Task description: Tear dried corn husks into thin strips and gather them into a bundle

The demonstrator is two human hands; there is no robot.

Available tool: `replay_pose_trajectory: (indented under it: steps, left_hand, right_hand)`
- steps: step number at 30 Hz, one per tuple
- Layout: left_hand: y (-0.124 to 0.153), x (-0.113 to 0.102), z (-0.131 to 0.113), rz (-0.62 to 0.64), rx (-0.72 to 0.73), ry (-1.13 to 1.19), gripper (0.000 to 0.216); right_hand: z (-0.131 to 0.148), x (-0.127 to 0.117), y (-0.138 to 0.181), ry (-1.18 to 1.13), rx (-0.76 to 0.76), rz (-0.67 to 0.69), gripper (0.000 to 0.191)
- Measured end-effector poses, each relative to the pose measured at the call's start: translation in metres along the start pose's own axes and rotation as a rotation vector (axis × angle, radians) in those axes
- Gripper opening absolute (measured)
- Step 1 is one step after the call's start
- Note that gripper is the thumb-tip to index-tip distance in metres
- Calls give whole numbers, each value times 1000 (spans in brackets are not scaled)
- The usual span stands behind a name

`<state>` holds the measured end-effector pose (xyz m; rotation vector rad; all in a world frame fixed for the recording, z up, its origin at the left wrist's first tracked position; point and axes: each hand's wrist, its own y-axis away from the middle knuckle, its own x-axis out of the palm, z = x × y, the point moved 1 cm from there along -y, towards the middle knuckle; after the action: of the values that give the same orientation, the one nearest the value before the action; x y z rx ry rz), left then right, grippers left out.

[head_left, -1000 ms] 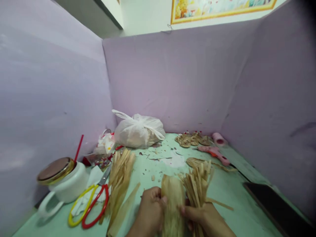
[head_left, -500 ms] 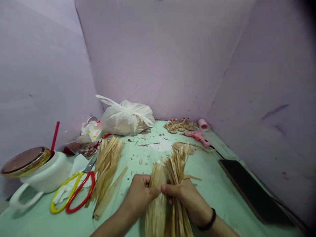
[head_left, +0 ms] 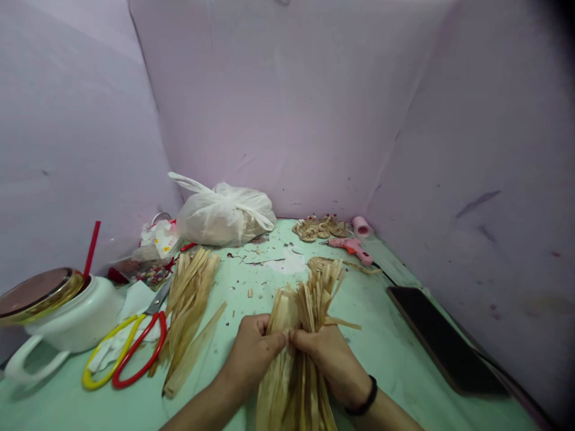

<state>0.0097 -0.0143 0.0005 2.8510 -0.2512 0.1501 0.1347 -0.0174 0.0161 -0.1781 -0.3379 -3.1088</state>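
Work looks part-done: right hand (head_left: 335,362) grips narrow tan leaf strips (head_left: 315,296), left hand (head_left: 249,350) pinches a seemingly unsplit wide tan leaf (head_left: 284,308), toward green tabletop's (head_left: 381,359) near edge.

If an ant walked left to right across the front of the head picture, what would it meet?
White mug → scissors → loose dry strips → left hand → right hand → dark flat slab.

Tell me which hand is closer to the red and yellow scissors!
Left. The left hand is right of the scissors, beyond some loose strips; the right hand is farther right, holding a strip bundle.
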Motion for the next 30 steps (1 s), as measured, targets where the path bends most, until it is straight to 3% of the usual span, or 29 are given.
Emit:
replay_pose_trajectory:
  steps: [4, 8, 13, 23, 30]
  left_hand:
    - [0, -6, -8, 83, -30, 137, 31]
    - [-3, -10, -9, 57, -58, 220, 27]
    - [-6, -12, -5, -18, -81, 201, 25]
    - [-1, -9, -14, -16, -75, 176, 28]
    - [-9, -25, -10, -93, -43, 97, 31]
  right_hand:
    - [-3, -4, -3, -83, 82, 10, 14]
    - [-8, -8, -7, -183, 141, 8, 21]
    - [-10, -9, -8, -218, 157, 26, 23]
    - [0, -9, -4, -303, 179, 45, 28]
    - [6, -25, -14, -515, 154, -3, 27]
